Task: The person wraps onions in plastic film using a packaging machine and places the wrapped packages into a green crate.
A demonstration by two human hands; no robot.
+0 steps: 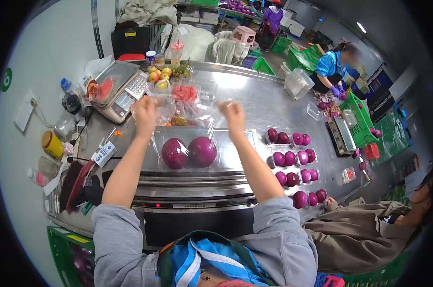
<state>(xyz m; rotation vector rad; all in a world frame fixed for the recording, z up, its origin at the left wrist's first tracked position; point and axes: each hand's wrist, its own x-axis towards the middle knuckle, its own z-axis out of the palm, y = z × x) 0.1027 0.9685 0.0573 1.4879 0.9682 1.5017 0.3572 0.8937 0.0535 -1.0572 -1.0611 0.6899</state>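
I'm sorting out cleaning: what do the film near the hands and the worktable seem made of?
Film: probably thin plastic, clear and glossy, judging by its shiny creases. Worktable: looks like smooth metal, perhaps stainless steel, silvery-grey with bright glare.

Pretty plain pale wall [54,71] on the left, with a round green sign [6,79] and a white power outlet [23,114] stuck on it. Big shiny metal bench [247,82] fills the middle, pink plastic stool [243,34] behind it, and a ceiling light [361,27] glows top right.

Right hand [233,116]: fingertips blurred | film [188,135]: edges indistinct | lower-left crate [54,245]: cut off
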